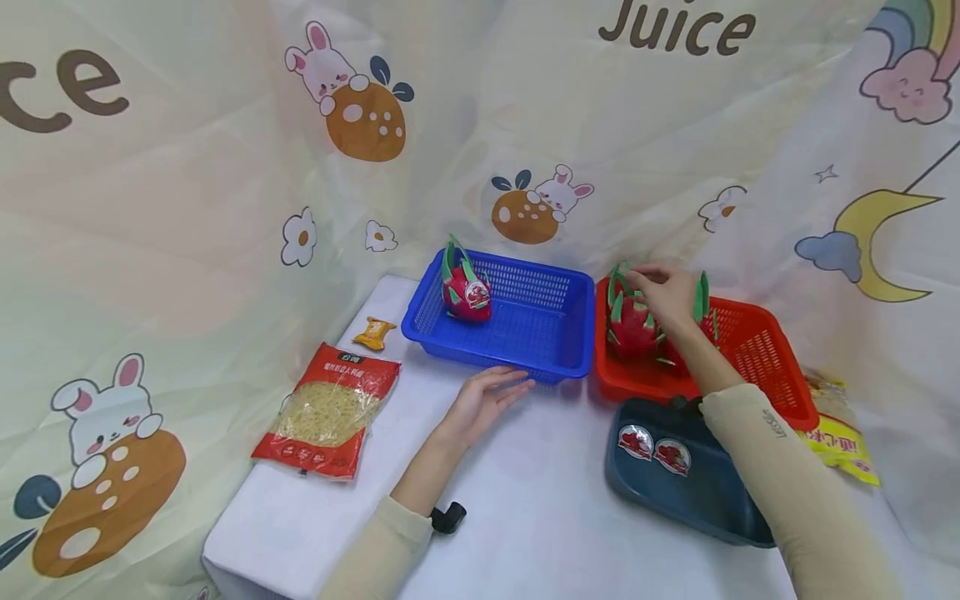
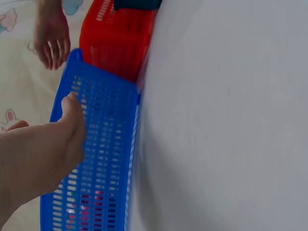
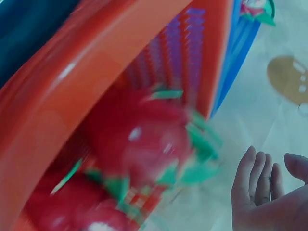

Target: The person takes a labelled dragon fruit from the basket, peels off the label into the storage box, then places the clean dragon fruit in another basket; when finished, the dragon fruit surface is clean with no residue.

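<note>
Over the back part of the red basket (image 1: 765, 354), my right hand (image 1: 670, 296) hovers with loosely extended fingers beside the green leaf tips of a dragon fruit (image 1: 632, 329). The right wrist view shows that hand (image 3: 269, 192) apart from the blurred fruit (image 3: 139, 134). At least one more dragon fruit (image 3: 72, 202) lies in the red basket, partly hidden by my arm in the head view. My left hand (image 1: 483, 404) is held at the front rim of the blue basket (image 1: 525, 333), fingers extended, holding nothing. Inside the blue basket, a dragon fruit (image 1: 467, 296) with a round sticker stands at the left.
A dark blue bin (image 1: 682, 508) with two round stickers sits in front of the red basket, under my right forearm. On the left lie a red pasta bag (image 1: 330, 408) and a small orange wrapped snack (image 1: 374, 333). A yellow bag (image 1: 840, 442) lies right of the red basket.
</note>
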`<state>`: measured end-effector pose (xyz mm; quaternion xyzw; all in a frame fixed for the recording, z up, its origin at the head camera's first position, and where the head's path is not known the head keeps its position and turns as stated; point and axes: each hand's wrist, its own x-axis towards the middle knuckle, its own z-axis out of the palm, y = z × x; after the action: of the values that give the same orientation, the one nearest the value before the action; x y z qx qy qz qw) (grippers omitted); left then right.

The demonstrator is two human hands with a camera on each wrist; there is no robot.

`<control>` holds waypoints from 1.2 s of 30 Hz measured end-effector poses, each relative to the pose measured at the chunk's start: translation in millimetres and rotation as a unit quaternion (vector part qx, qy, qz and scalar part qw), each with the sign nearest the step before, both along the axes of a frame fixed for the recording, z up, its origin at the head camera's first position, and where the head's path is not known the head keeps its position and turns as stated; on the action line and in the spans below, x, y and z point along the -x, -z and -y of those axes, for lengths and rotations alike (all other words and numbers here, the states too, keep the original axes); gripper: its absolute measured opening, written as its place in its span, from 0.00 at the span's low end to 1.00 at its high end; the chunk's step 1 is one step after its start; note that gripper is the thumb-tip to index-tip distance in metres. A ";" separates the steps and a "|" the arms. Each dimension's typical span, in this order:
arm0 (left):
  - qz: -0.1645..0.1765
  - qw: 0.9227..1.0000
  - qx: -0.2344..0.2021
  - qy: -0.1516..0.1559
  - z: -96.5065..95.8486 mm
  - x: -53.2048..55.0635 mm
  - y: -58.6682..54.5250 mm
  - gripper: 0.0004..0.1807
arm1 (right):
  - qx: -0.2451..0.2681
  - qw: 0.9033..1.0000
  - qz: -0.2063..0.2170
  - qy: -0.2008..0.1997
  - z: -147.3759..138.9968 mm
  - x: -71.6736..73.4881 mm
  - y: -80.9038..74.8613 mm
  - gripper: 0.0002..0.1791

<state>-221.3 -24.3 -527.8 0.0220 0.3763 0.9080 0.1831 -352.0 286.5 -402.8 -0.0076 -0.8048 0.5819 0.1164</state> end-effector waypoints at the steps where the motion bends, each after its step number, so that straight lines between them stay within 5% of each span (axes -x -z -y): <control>1: -0.002 1.000 0.000 -0.004 4.0 0.7 -0.3 0.25 | 0.010 1.000 0.000 -0.011 8.3 1.8 -0.6 0.22; 7: 0.001 1.000 0.002 -0.014 23.5 2.4 -0.9 0.24 | 0.063 0.997 0.019 -0.046 59.6 10.9 0.4 0.19; 20: 0.000 0.997 -0.007 -0.077 56.3 7.6 5.9 0.22 | 0.070 0.992 0.054 -0.092 147.6 33.2 2.7 0.16; 28: 0.027 0.984 -0.075 -0.160 74.2 9.7 9.9 0.13 | 0.105 0.984 0.081 -0.119 207.6 41.1 11.9 0.13; 36: 0.014 0.980 -0.133 -0.149 85.7 7.2 7.1 0.10 | 0.111 0.975 0.067 -0.181 240.5 44.9 20.3 0.17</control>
<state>-228.4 -110.0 -534.9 -0.0226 0.2491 0.9671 0.0466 -396.9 46.0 -423.1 0.0863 -0.7293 0.6771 -0.0465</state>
